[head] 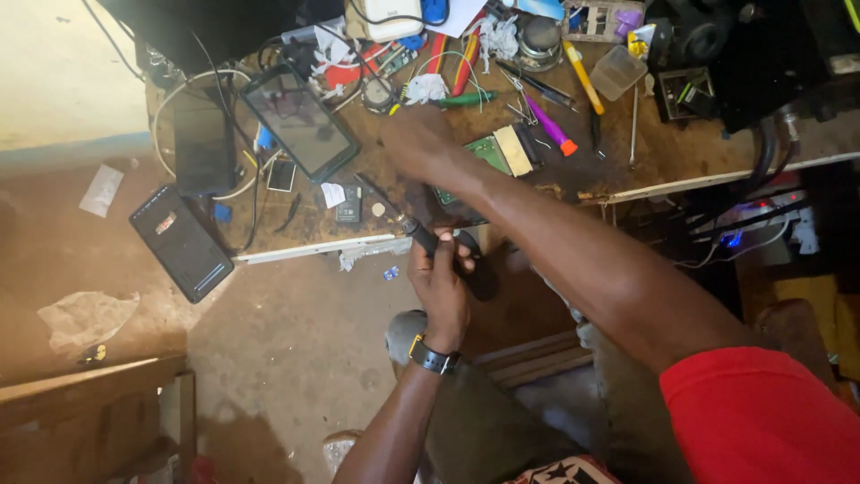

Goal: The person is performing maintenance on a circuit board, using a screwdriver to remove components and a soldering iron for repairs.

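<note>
Black-handled soldering iron (414, 230) sits clamped in your left hand (441, 285) at the tabletop (627, 170) edge, tip toward 10 o'clock. Your right hand (417, 142) reaches over the green circuit board (488, 152); its grip is blurred, so you cannot tell. The tablet (299, 120) lies at 9 o'clock of it.

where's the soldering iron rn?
Head view, centre: the soldering iron is in the left hand at the workbench front edge, its tip pointing up-left, near the green circuit board.
</note>
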